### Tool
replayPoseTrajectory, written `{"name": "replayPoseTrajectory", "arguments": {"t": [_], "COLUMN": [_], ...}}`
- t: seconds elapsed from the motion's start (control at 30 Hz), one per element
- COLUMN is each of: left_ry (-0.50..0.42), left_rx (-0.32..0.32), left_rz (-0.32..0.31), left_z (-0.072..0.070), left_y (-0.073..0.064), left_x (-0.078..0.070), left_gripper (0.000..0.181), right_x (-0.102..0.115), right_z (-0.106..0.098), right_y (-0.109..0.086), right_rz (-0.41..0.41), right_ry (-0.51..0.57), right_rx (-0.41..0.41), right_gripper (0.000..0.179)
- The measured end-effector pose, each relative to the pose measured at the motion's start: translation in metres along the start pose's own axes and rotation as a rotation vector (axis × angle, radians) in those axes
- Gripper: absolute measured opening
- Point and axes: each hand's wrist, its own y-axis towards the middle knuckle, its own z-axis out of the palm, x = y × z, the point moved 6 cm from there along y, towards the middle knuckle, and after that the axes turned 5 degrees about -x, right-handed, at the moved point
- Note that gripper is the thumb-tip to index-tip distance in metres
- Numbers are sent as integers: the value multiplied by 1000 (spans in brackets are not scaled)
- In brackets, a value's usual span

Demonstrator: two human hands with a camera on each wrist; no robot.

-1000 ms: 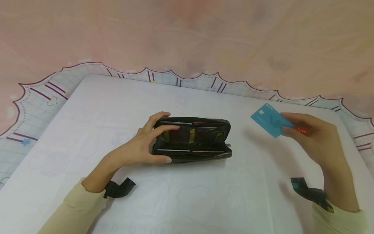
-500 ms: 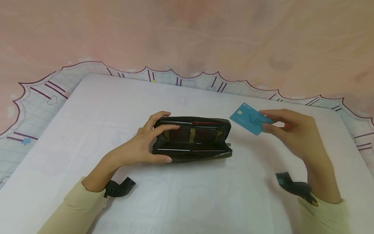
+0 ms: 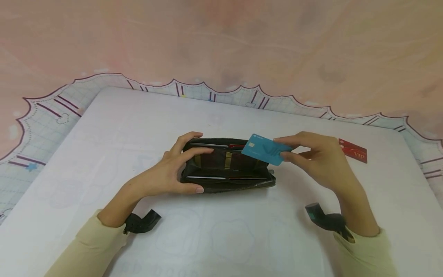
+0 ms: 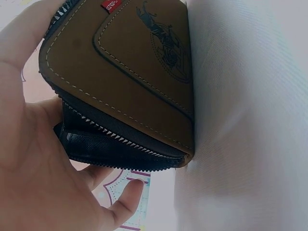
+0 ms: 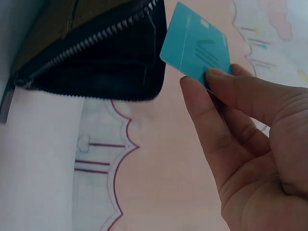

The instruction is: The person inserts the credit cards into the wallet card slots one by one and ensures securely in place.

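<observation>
A zip-around wallet (image 3: 225, 184) stands unzipped on the table, its dark inside facing up and several cards showing in its slots. My left hand (image 3: 162, 175) grips its left end, thumb on the near side and fingers at the far side and inside. In the left wrist view the wallet's brown outer face (image 4: 139, 67) shows stitching and a dark printed emblem. My right hand (image 3: 318, 159) pinches a blue chip card (image 3: 264, 149) between thumb and fingers. The card overlaps the wallet's right end in the head view; the right wrist view shows it close beside the wallet's opening (image 5: 120, 62).
A red VIP card (image 3: 354, 151) lies on the white table (image 3: 221, 238), right of and partly behind my right hand. A printed cloth with a scalloped border (image 3: 238, 94) runs along the table's far edge.
My right hand has moved left with the blue card, bringing it from the right side to over the wallet. The red card has come out from behind that hand. My left hand stays put.
</observation>
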Motion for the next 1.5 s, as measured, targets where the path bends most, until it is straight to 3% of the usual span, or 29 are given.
{"name": "replayPoseTrajectory", "arguments": {"t": [0.33,0.67,0.97,1.5], "left_ry": [1,-3,3,2], "left_rx": [7,12,13,18], "left_rz": [-7,-6,0,6], "left_z": [1,2,1,1], "left_y": [1,1,1,1], "left_x": [2,4,5,7], "left_gripper": [81,82,85,88], "right_x": [22,36,44,59], "right_z": [28,63,74,93], "right_y": [8,13,11,9], "right_rz": [-103,-161,-203,-254], "right_ry": [112,68,53,126], "right_rx": [87,231,278,350], "right_gripper": [43,40,38,33]}}
